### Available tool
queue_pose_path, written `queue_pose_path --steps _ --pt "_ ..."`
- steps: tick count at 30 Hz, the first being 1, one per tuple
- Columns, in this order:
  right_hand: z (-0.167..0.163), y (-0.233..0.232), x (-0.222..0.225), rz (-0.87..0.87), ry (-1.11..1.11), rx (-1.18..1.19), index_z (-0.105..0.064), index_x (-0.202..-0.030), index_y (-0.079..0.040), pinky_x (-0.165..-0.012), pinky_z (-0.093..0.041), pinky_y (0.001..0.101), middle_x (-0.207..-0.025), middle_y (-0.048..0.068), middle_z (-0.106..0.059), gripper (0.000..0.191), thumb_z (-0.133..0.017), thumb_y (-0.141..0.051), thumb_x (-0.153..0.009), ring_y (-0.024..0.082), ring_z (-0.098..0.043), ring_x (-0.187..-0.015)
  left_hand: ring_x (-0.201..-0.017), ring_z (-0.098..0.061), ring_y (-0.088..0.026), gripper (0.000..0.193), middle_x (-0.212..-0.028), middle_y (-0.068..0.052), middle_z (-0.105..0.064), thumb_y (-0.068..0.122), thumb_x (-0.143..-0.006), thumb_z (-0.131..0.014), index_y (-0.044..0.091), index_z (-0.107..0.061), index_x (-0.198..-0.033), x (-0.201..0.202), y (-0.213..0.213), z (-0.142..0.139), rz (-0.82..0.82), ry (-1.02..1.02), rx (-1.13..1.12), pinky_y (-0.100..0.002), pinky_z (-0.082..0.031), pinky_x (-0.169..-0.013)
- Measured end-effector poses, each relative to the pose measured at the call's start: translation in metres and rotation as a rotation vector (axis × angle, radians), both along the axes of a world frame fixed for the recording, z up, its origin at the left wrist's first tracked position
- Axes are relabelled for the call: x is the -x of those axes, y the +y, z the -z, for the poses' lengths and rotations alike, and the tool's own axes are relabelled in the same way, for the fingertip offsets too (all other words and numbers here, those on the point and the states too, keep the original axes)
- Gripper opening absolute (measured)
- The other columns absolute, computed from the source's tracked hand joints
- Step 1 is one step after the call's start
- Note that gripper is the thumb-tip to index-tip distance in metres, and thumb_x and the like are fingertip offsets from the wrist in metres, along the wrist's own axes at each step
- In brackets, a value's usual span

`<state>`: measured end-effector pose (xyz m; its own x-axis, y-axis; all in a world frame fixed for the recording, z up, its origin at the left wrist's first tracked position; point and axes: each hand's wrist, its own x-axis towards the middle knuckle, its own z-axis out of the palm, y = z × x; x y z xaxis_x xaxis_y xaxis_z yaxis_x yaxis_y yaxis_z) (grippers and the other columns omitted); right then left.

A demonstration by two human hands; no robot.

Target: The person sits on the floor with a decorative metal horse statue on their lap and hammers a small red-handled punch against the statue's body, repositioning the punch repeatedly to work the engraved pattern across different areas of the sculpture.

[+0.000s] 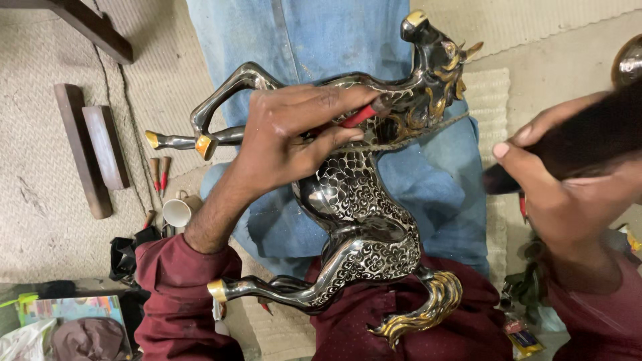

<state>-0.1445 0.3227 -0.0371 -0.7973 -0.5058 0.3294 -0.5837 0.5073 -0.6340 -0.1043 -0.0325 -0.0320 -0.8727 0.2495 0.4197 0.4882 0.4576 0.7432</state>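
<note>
A dark metal horse statue (361, 200) with engraved floral patterns and gold hooves, mane and tail lies across my lap. My left hand (294, 134) rests on the horse's neck and holds a thin red-handled chisel (361, 115) with its tip against the mane area. My right hand (555, 180) is raised at the right and grips a dark wooden mallet (575, 144), blurred, apart from the statue.
Blue-jeaned legs (301, 40) lie under the statue. Two wooden blocks (93, 150) sit on the woven mat at left, with red-handled tools (159, 172) and a small white cup (176, 212) nearby. Cloth and coloured clutter (67, 321) lie at bottom left.
</note>
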Motion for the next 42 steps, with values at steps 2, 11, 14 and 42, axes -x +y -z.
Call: queue_pose_path --steps 2,11,14,42 --pt "-0.006 -0.003 0.003 -0.036 0.058 -0.136 -0.049 -0.146 0.006 -0.073 -0.058 0.032 -0.103 0.021 -0.069 0.059 -0.074 0.011 -0.093 0.024 -0.071 -0.083 -0.1 -0.078 -0.024 0.047 -0.122 -0.011 -0.075 0.012 -0.095 -0.088 0.01 -0.066 -0.136 0.0 0.0 -0.001 0.0 0.006 0.006 -0.031 -0.063 -0.083" --pt "-0.022 -0.03 0.014 -0.052 0.125 -0.204 -0.048 -0.141 0.009 -0.07 -0.052 0.037 -0.093 0.018 -0.065 0.063 -0.079 0.007 -0.086 0.026 -0.065 -0.075 -0.1 -0.077 -0.024 0.045 -0.125 -0.009 -0.075 0.013 -0.097 -0.086 0.012 -0.065 -0.137 0.0 0.002 -0.005 -0.008 -0.023 0.015 -0.03 -0.062 -0.082" --pt "-0.024 -0.032 0.016 -0.031 -0.089 -0.091 -0.045 -0.135 0.016 -0.067 -0.052 0.036 -0.087 0.017 -0.063 0.062 -0.077 0.007 -0.082 0.024 -0.064 -0.072 -0.095 -0.076 -0.024 0.046 -0.123 -0.008 -0.076 0.013 -0.095 -0.086 0.012 -0.066 -0.137 0.0 0.004 -0.006 -0.014 -0.041 0.02 -0.031 -0.06 -0.077" --pt "-0.024 -0.046 0.018 -0.09 -0.035 -0.039 -0.049 -0.134 0.005 -0.078 -0.057 0.0372 -0.103 0.023 -0.067 0.064 -0.075 0.013 -0.076 0.03 -0.069 -0.09 -0.086 -0.07 -0.024 0.049 -0.12 -0.007 -0.076 0.012 -0.093 -0.084 0.012 -0.066 -0.139 0.002 0.003 -0.005 -0.006 -0.017 0.074 -0.034 -0.055 -0.077"
